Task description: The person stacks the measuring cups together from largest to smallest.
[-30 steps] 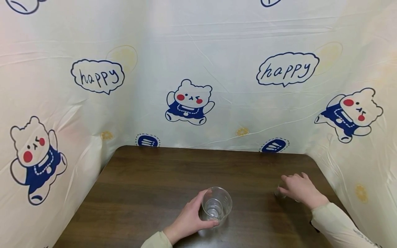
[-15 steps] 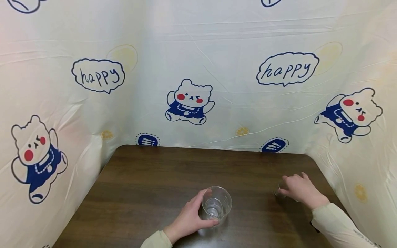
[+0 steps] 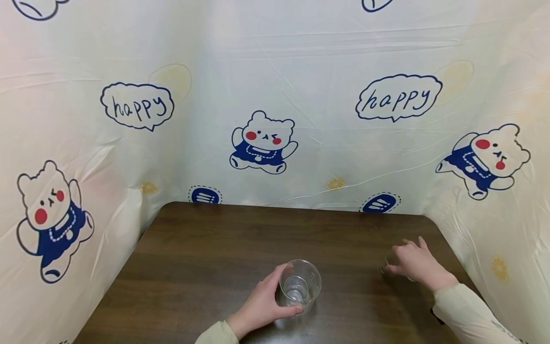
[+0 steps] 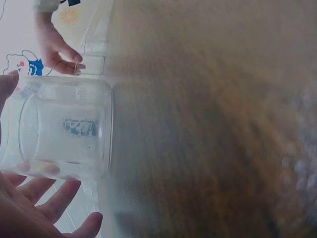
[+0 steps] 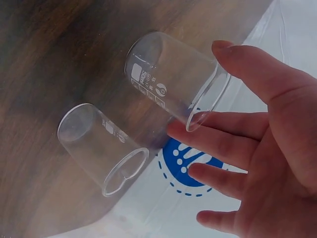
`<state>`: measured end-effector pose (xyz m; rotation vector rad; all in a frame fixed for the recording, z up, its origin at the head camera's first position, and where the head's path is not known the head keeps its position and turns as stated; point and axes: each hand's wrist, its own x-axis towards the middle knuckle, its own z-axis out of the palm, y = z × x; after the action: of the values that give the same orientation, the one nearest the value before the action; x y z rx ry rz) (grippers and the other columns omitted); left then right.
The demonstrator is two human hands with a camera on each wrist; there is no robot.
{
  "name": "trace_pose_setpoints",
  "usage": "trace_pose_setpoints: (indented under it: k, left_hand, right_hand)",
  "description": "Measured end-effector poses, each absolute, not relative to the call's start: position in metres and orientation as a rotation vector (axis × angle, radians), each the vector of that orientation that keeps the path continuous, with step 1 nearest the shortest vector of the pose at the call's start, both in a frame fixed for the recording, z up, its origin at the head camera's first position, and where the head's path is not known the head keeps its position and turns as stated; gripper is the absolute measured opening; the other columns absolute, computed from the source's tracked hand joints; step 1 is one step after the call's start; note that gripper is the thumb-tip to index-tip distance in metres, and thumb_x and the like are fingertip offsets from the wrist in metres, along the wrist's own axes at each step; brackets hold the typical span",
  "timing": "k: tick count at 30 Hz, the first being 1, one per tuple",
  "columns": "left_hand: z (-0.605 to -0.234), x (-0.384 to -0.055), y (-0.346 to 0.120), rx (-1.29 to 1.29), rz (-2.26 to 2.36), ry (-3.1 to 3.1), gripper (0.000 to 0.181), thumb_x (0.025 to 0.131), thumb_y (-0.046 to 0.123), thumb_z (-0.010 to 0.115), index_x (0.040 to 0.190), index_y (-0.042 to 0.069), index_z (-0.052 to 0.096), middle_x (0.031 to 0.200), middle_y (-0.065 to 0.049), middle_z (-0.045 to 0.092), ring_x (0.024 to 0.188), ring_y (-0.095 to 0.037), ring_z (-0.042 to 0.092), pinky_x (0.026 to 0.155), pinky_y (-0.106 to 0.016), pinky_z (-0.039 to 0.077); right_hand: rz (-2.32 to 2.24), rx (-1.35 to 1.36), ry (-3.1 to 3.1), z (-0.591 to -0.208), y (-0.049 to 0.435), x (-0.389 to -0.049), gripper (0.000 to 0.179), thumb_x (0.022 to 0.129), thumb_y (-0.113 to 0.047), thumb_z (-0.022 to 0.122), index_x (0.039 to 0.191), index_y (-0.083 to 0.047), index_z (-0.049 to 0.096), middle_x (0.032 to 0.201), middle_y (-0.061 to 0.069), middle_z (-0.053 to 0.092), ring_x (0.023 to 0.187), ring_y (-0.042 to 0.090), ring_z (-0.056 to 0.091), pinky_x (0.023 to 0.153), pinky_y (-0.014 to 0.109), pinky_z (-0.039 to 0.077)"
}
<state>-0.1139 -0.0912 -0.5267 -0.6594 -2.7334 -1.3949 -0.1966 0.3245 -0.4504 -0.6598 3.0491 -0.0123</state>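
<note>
My left hand grips a large clear glass beaker standing upright near the table's middle front. Inside that beaker sits a smaller glass beaker, seen through the wall in the left wrist view. Over at the right of the table, my right hand holds a 50 ml glass beaker loosely by its rim, thumb on one side and index finger on the other. Another small beaker stands beside it in the right wrist view. Both small beakers are mostly hidden behind the hand in the head view.
The dark wood table has rounded far corners. Pale printed cloth with bears and "happy" bubbles hangs along its back and both sides, close to the right hand's work.
The right hand's fingers have shifted slightly to the right over the small beaker. The left hand and the large beaker have stayed in place.
</note>
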Motion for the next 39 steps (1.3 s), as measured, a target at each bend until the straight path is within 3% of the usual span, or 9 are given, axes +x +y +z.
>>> trace_pose_setpoints:
  k: [14, 23, 31, 39]
  left_hand:
    - [-0.527, -0.114, -0.089, -0.676, -1.378, -2.745, 0.094, 0.078, 0.061, 0.085, 0.154, 0.032, 0.039, 0.142, 0.006, 0.06, 0.122, -0.015, 0.061, 0.096, -0.043, 0.051]
    - [-0.529, -0.116, -0.089, -0.682, -1.4, -2.735, 0.093, 0.078, 0.061, 0.085, 0.154, 0.032, 0.04, 0.142, 0.006, 0.06, 0.124, -0.016, 0.06, 0.097, -0.041, 0.051]
    - [-0.529, -0.117, -0.09, -0.68, -1.413, -2.737, 0.093, 0.078, 0.061, 0.085, 0.154, 0.033, 0.04, 0.143, 0.007, 0.06, 0.126, -0.016, 0.059, 0.099, -0.042, 0.05]
    - [-0.531, -0.116, -0.092, -0.677, -1.43, -2.737, 0.092, 0.079, 0.062, 0.084, 0.154, 0.033, 0.039, 0.143, 0.007, 0.059, 0.127, -0.016, 0.059, 0.1, -0.042, 0.05]
  right_hand:
    - [-0.014, -0.705, 3.068, -0.454, 0.328, -0.196, 0.032, 0.079, -0.038, 0.086, 0.082, -0.014, 0.066, 0.078, -0.002, 0.069, 0.12, 0.057, 0.057, 0.1, 0.085, 0.024]
    - [-0.038, -0.744, 3.068, -0.446, 0.322, -0.194, 0.032, 0.082, -0.037, 0.085, 0.074, -0.019, 0.06, 0.062, -0.013, 0.052, 0.125, 0.053, 0.056, 0.103, 0.084, 0.02]
    - [-0.024, -0.784, 3.089, -0.433, 0.311, -0.189, 0.028, 0.081, -0.038, 0.085, 0.078, -0.018, 0.065, 0.064, -0.013, 0.056, 0.123, 0.052, 0.057, 0.104, 0.083, 0.022]
    - [-0.002, -0.887, 3.131, -0.418, 0.291, -0.18, 0.029, 0.079, -0.037, 0.086, 0.084, -0.013, 0.071, 0.084, -0.001, 0.073, 0.121, 0.049, 0.06, 0.104, 0.082, 0.025]
